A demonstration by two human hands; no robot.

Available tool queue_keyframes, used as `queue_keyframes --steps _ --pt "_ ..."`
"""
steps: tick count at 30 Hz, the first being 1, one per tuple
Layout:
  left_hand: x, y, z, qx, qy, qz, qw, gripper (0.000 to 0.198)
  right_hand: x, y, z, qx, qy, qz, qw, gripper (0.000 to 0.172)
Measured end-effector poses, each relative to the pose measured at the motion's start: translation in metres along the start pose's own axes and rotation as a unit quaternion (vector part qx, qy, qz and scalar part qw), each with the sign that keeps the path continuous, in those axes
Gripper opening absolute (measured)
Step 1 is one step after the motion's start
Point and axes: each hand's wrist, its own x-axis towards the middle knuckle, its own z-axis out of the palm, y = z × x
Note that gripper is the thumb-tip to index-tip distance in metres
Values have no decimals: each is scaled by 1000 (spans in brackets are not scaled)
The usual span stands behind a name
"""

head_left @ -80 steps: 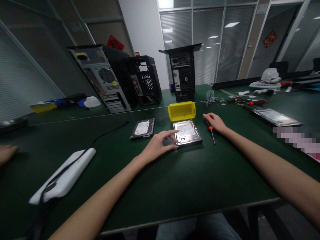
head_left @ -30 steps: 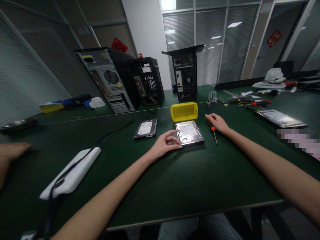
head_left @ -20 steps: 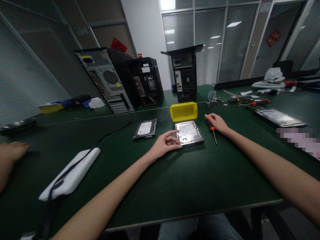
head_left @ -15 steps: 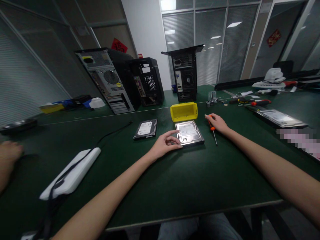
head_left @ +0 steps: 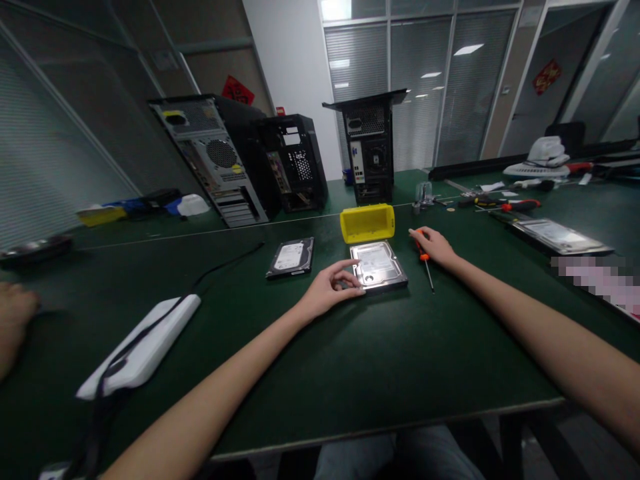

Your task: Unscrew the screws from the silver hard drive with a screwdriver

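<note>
one silver hard drive [head_left: 383, 267] lies between the left hand [head_left: 333, 287] and the right hand [head_left: 435, 245]. we find the left half open, curved at the drive's left edge; whether it grips, we cannot tell. the right, apart from the drive, is loosely closed on the orange-handled screwdriver [head_left: 425, 256]. one yellow bin [head_left: 367, 223] stands just behind the drive.

The leftmost red paper sign [head_left: 237, 89] reads 福.
</note>
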Motion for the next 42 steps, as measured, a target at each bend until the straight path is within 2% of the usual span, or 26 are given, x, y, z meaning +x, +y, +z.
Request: queue_keyframes --steps 17,22,24,27,31,32,34,36,42 --pt "0 -1 -2 -28 -13 -6 1000 70 -1 -2 -2 19 -10 12 1000 51" --pt "1 -2 -2 -35 -16 -5 999 70 -1 -6 -4 57 -35 19 998 42" --pt "1 -1 -2 -34 -18 -6 999 69 -2 -9 -7 89 -81 21 993 33" --pt "0 0 -2 -34 -17 -6 999 69 -6 -16 -15 139 -192 27 971 22" --pt "-1 1 -2 -33 -16 -8 999 69 -14 -27 -32 177 -316 40 931 27" --pt "-1 1 -2 -32 -16 -9 999 69 -16 -29 -37 182 -356 41 916 31" --pt "-1 2 -2 -28 -18 -10 999 68 -20 -34 -43 179 -475 35 861 36" --pt "0 1 -3 -24 -21 -11 999 68 -22 -37 -46 150 -541 33 827 39" --pt "-1 0 -2 -25 -18 -4 1000 67 -24 -42 -43 95 -585 20 805 43"
